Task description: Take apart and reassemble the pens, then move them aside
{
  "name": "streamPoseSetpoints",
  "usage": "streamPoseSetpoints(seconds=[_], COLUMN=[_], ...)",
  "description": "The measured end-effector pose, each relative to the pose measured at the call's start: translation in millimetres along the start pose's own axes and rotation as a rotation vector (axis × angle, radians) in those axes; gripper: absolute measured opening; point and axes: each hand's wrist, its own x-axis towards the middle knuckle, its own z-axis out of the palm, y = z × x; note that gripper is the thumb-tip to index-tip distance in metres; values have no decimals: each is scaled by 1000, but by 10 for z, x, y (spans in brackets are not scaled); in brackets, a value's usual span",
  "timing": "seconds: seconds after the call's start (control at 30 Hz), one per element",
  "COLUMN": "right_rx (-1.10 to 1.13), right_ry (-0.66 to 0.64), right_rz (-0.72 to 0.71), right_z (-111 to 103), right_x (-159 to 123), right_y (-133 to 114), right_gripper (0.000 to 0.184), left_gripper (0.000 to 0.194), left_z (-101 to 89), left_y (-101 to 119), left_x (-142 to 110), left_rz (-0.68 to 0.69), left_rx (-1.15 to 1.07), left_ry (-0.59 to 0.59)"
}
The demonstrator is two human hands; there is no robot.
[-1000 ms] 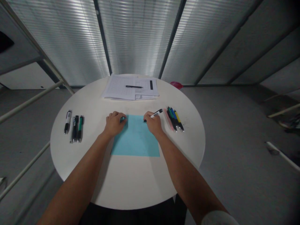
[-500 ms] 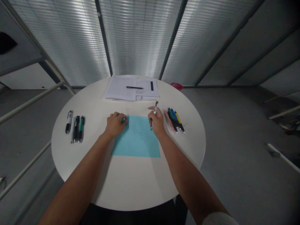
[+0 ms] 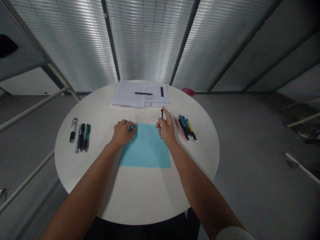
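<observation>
the left hand [image 3: 122, 134] rests at the upper left edge of the blue paper sheet [image 3: 146, 148], fingers curled and close together, with the fingertips on the sheet; whether they grip anything cannot be told, as a small teal patch at the fingertips is too small to identify. the right hand [image 3: 166, 129] holds a slim black-and-white pen [image 3: 161, 115] upright in a narrow grip, near the upper right corner of the sheet, with the index finger [image 3: 164, 112] extended upward. the sheet lies flat near the middle of the round white table [image 3: 140, 196]. at left centre lies a group of pens [image 3: 81, 137]; at right centre, a row of coloured pens [image 3: 186, 128] lies beside a pink pen [image 3: 179, 128]. at upper centre, a stack of printed papers [image 3: 127, 95] carries a black pen [image 3: 143, 93], and a red object [image 3: 188, 91] sits just past the far rim. grey flooring [image 3: 250, 133] surrounds the table, pale metal rails [image 3: 30, 110] cross the left side, and ribbed translucent panels [image 3: 150, 43] fill the top of the view.
</observation>
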Motion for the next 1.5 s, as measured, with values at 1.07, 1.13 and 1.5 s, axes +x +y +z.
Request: streamPoseSetpoints(seconds=[1.07,1.13,1.5], right_rx=[-321,-439,-799], right_ry=[134,166,183], right_rz=[-45,-48,-4], right_z=[-4,-28,-114], right_x=[46,64,85], right_y=[91,101,68], right_gripper=[52,48,41], left_gripper=[27,27,26], left_z=[-36,-31,-7], left_y=[47,44,27], left_x=[-10,-9,-2], left_rz=[-22,-22,-13], left_rx=[12,14,7], left_ry=[-21,-20,2])
